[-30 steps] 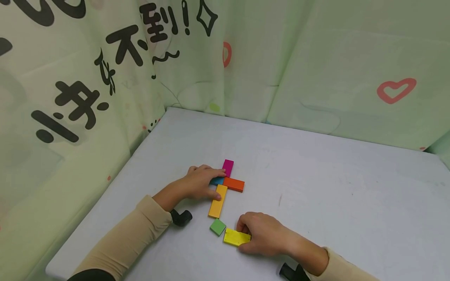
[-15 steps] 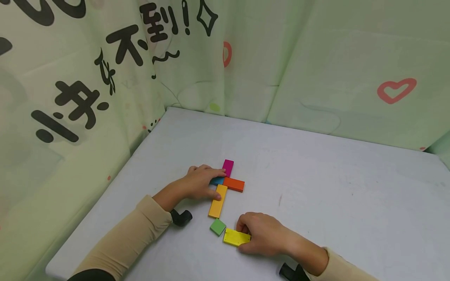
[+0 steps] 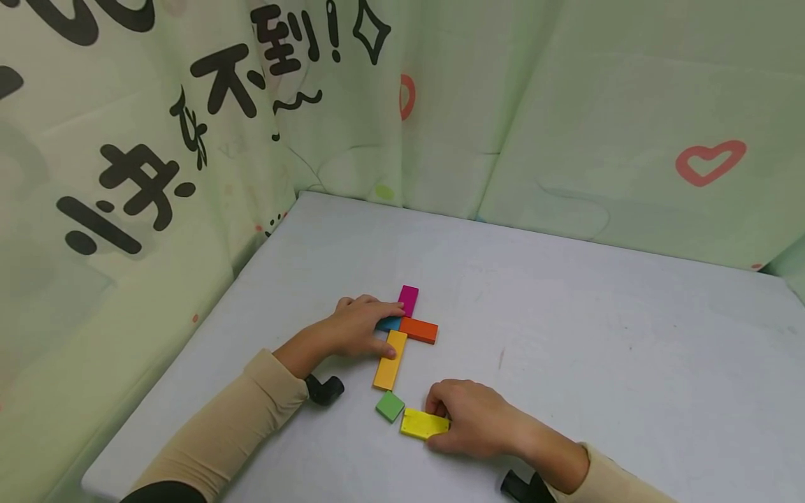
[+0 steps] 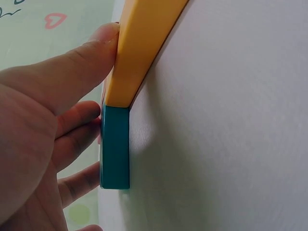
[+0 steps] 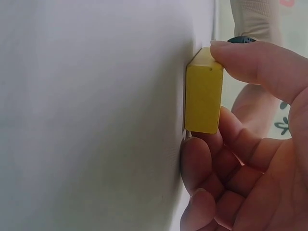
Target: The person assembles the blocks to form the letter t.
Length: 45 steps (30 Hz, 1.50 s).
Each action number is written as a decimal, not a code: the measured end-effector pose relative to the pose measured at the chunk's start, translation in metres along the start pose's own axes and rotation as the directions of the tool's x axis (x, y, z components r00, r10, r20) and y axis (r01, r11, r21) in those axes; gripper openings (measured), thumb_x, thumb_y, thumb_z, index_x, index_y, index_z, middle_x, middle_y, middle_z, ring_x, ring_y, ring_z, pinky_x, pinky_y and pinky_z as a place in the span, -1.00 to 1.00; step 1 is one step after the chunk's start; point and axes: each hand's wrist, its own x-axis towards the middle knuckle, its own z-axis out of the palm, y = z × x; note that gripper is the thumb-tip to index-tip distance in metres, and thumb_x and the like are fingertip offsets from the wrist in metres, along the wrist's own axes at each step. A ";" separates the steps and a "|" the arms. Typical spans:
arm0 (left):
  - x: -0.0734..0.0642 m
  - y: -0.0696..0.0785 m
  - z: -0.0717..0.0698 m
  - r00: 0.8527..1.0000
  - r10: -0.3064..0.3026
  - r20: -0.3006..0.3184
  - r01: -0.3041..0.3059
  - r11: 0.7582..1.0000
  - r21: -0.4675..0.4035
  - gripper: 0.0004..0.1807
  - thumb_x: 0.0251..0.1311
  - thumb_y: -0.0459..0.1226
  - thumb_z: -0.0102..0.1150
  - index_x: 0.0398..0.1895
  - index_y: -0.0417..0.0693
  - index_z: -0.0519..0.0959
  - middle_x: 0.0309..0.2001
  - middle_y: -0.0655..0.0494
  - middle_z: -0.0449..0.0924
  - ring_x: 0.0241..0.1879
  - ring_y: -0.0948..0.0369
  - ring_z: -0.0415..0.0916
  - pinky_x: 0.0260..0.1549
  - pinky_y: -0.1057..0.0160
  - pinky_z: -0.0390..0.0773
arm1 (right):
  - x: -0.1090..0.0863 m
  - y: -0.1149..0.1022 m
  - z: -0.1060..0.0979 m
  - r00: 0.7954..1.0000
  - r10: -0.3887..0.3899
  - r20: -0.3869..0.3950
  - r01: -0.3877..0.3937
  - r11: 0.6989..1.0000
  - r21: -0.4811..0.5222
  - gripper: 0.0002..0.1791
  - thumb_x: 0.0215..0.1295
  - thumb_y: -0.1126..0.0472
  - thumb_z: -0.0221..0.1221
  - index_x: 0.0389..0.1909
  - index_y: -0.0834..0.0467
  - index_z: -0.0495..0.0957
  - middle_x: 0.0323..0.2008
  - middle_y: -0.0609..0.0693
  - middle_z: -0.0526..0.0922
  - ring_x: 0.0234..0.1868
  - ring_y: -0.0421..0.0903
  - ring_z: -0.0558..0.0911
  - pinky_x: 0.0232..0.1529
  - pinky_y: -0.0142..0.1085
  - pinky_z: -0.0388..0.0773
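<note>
My left hand (image 3: 360, 325) lies over a small group of flat coloured blocks. Its thumb presses on the amber block (image 3: 387, 372), and the other fingers reach across the blue block (image 3: 391, 324) to the magenta block (image 3: 409, 297). An orange block (image 3: 420, 330) extends to the right of the blue one. In the left wrist view, the teal-blue block (image 4: 115, 149) adjoins the amber block's end. My right hand (image 3: 476, 420) pinches a yellow block (image 3: 418, 423) between thumb and fingers, flat on the table. Between the yellow and amber blocks lies a green square block (image 3: 390, 406).
A white table (image 3: 566, 335) bears the blocks. Pale green curtains (image 3: 597, 105) with printed lettering and hearts hang along its left and back edges. Black wrist mounts stick out under both wrists, such as the left mount (image 3: 325, 390).
</note>
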 end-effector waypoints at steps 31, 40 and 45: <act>0.001 0.001 0.001 1.000 -0.017 0.004 0.016 1.000 0.007 -0.17 0.11 0.08 0.43 0.46 0.19 0.37 0.43 0.22 0.32 0.40 0.05 0.15 0.29 -0.15 0.12 | -0.002 0.002 -0.003 1.000 0.020 0.005 -0.020 1.000 -0.005 -0.61 0.03 -0.03 0.47 -0.19 0.02 0.57 -0.35 -0.28 0.49 -0.32 -0.26 0.45 -0.22 -0.29 0.49; 0.000 0.001 0.001 1.000 -0.007 0.002 0.007 1.000 0.005 -0.18 0.12 0.07 0.42 0.46 0.18 0.37 0.44 0.21 0.32 0.39 0.04 0.16 0.29 -0.15 0.12 | -0.002 0.003 -0.003 1.000 0.006 0.009 -0.006 1.000 -0.019 -0.62 0.02 0.01 0.48 -0.21 0.02 0.56 -0.34 -0.29 0.48 -0.31 -0.28 0.44 -0.21 -0.29 0.49; 0.001 0.000 0.002 1.000 -0.009 -0.001 0.009 1.000 0.001 -0.18 0.11 0.06 0.43 0.46 0.18 0.37 0.43 0.21 0.33 0.39 0.04 0.16 0.27 -0.15 0.13 | -0.002 0.003 -0.003 1.000 0.014 0.016 -0.014 1.000 -0.013 -0.61 0.03 -0.01 0.48 -0.20 0.03 0.56 -0.34 -0.29 0.48 -0.31 -0.27 0.44 -0.20 -0.29 0.50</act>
